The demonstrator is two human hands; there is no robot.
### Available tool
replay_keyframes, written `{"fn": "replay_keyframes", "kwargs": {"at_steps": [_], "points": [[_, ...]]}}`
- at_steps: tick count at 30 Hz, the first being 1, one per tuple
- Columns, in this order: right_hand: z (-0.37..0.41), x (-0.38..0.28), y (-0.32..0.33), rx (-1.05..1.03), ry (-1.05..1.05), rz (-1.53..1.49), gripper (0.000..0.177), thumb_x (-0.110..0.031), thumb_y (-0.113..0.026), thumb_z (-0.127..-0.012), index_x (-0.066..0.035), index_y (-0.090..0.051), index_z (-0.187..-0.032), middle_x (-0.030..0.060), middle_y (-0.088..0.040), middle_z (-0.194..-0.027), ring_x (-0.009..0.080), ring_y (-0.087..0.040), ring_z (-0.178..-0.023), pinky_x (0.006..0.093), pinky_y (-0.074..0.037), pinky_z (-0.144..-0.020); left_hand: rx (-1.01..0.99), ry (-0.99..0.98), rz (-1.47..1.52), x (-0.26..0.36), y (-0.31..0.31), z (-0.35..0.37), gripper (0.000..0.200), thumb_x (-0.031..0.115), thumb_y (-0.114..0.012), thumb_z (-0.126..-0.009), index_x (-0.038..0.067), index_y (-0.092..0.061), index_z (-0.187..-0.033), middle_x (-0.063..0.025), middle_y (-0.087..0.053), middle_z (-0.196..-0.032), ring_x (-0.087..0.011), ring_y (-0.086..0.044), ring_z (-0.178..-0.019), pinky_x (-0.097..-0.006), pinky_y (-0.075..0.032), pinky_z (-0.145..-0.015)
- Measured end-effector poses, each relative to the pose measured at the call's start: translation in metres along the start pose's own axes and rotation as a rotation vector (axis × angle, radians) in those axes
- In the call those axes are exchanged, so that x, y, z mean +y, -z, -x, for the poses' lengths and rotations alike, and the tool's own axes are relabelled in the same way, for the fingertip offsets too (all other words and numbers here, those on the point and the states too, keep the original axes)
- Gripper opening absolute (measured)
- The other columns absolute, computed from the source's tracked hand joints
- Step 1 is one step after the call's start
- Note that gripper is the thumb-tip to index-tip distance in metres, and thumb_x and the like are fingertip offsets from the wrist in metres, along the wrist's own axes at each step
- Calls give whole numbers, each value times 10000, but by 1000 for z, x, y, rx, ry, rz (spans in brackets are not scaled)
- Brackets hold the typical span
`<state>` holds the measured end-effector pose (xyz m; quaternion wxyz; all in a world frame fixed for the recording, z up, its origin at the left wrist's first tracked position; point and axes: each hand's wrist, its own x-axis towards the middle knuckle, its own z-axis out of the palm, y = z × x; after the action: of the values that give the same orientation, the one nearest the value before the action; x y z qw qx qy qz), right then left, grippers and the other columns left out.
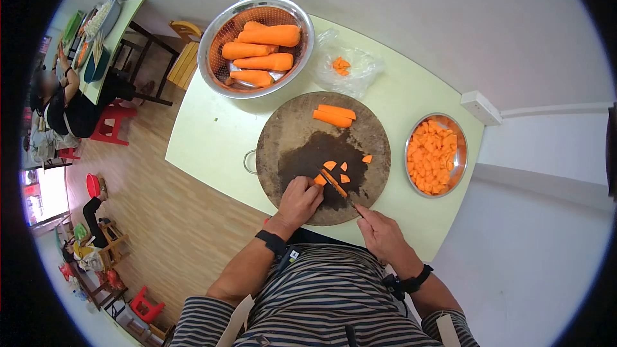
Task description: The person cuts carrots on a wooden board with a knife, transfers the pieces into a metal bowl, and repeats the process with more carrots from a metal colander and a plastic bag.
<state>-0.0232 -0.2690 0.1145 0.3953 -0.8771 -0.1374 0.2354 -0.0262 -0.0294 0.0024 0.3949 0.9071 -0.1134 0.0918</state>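
Observation:
On a round wooden cutting board (pixel 276 128), my left hand (pixel 299 200) is closed on a piece of carrot (pixel 320 180), with its fingertips close to a knife blade. My right hand (pixel 384 234) grips the handle of the knife (pixel 334 184), and the blade slants across the board beside that carrot. Several cut carrot chunks (pixel 344 178) lie scattered around the blade on a dark wet patch. Two long carrot strips (pixel 334 115) rest near the board's far edge.
A metal colander (pixel 204 58) with several whole carrots stands at the back left. Behind the board, a clear plastic bag (pixel 363 71) holds carrot scraps. At right, a steel bowl (pixel 464 154) contains diced carrot. A wall borders the table (pixel 212 141); another person (pixel 71 103) sits far left.

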Motion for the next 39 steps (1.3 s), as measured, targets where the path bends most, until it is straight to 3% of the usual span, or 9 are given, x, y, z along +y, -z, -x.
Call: {"fn": "replay_keyframes", "kwargs": {"at_steps": [1, 3, 15, 25, 32, 35, 39], "points": [[1, 3, -2, -2, 0, 0, 337, -122, -582, -997, 2, -618, -1307, 240, -689, -972, 392, -689, -869, 434, -550, -772, 11, -14, -18, 1, 1, -4, 198, 63, -775, -784, 46, -676, -955, -99, -585, -904, -281, -580, -841, -391, -465, -724], [1, 10, -5, 52, 85, 26, 367, -166, -620, -987, -20, -613, -1324, 199, -661, -857, 364, -666, -730, 429, -545, -654, 24, -24, -35, 1, -1, -8, 193, 64, -775, -785, 47, -673, -948, -97, -580, -893, -278, -579, -830, -387, -461, -710], [9, 13, 0, -36, 33, 113, 365, -220, -601, -1004, -56, -620, -1329, 185, -649, -804, 376, -658, -694, 455, -543, -630, -54, 27, -37, -3, -2, -7, 222, 94, -772, -775, 67, -682, -976, -102, -567, -894, -289, -561, -843, -408, -451, -730], [5, 5, -1, -58, -1, 153, 365, -247, -600, -1006, -76, -625, -1328, 171, -650, -804, 354, -668, -676, 446, -559, -622, -80, 45, -31, -4, -4, -5, 247, 135, -777, -775, 65, -654, -977, -125, -612, -1023, -319, -576, -925, -431, -467, -807], [-26, 9, -11, -79, -8, 117, 364, -248, -562, -1017, -55, -620, -1320, 245, -709, -1022, 441, -699, -865, 503, -568, -737, -93, 33, -61, -6, -4, -3, 270, 134, -778, -767, 79, -673, -1010, -116, -598, -992, -300, -575, -910, -412, -460, -783], [-39, 3, -5, -152, -118, 80, 361, -234, -558, -1018, -36, -617, -1315, 255, -705, -1080, 433, -701, -902, 493, -568, -762, -68, 27, -56, -5, -6, -5, 273, 128, -779, -767, 78, -685, -1019, -115, -596, -982, -297, -575, -896, -409, -460, -774], [-34, 8, -6, -90, -78, -22, 365, -225, -559, -1017, -24, -611, -1318, 250, -705, -1080, 425, -699, -921, 490, -565, -779, 31, 22, -9, 0, -5, -8, 247, 112, -774, -764, 54, -693, -990, -118, -599, -971, -297, -575, -863, -406, -465, -755]]}}
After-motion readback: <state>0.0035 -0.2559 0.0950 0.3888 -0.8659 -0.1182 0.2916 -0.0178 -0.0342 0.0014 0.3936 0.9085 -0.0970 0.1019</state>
